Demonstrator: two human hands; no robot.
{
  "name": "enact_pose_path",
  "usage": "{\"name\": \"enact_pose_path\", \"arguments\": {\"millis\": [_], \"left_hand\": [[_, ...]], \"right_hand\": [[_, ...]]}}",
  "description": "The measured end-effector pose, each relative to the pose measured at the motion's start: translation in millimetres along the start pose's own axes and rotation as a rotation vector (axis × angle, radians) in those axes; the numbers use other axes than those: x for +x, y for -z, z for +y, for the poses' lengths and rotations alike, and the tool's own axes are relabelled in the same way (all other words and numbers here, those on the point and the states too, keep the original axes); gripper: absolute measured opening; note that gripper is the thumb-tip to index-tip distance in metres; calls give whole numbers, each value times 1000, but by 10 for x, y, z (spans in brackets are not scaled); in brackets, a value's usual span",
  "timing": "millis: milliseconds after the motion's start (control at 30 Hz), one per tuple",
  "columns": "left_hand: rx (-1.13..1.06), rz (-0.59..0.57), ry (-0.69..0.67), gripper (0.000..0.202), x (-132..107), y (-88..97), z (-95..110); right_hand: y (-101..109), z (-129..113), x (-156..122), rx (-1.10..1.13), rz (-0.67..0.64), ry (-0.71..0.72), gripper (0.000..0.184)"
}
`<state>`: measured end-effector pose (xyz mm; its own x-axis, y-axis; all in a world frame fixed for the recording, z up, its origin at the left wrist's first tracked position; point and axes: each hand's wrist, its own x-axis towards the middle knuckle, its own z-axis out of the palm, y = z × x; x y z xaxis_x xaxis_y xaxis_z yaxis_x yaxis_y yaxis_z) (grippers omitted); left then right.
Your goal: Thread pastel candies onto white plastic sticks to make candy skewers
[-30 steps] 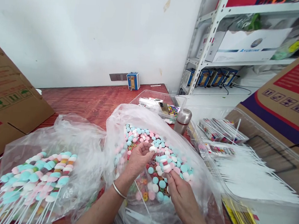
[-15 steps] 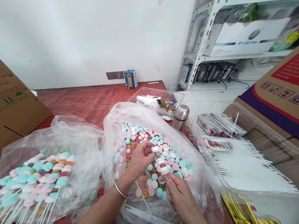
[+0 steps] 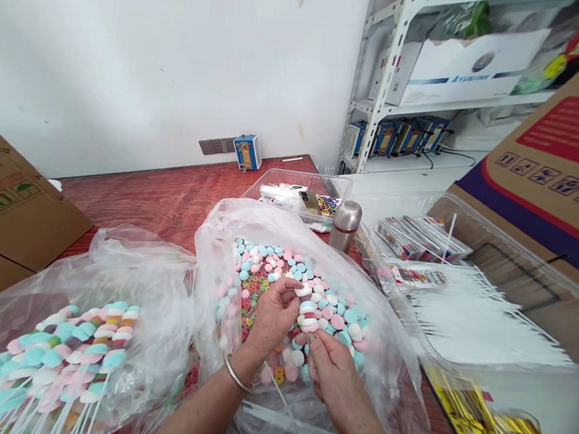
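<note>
My left hand (image 3: 272, 316), a bangle on its wrist, pinches a white candy disc (image 3: 304, 290) at the top of a partly filled stick. My right hand (image 3: 330, 371) grips that candy skewer (image 3: 310, 315) from below; pink, white and blue discs are stacked on it. Both hands work inside an open clear plastic bag (image 3: 398, 359) full of loose pink, blue and white candies (image 3: 285, 267) and small coloured rings (image 3: 256, 288).
A second clear bag of finished candy skewers (image 3: 65, 353) lies at left. Clear trays hold white sticks (image 3: 467, 318) and packets at right. A steel flask (image 3: 344, 224) stands behind the bag. Cardboard boxes (image 3: 14, 209) flank both sides; a metal shelf (image 3: 378, 104) is behind.
My left hand has brought the white disc down closer to the top of the skewer. The view has shifted slightly to the right.
</note>
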<state>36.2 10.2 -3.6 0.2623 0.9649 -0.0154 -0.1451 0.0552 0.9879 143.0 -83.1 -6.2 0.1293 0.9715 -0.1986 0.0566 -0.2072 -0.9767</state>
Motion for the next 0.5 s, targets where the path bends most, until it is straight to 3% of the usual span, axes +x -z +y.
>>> {"name": "enact_pose_path", "arguments": {"millis": [267, 500], "left_hand": [[-470, 127, 129, 23, 34, -174, 252], [-603, 122, 220, 13, -23, -330, 352]], "right_hand": [[-48, -140, -33, -281, 39, 119, 36], [-122, -98, -56, -624, 103, 134, 34]]}}
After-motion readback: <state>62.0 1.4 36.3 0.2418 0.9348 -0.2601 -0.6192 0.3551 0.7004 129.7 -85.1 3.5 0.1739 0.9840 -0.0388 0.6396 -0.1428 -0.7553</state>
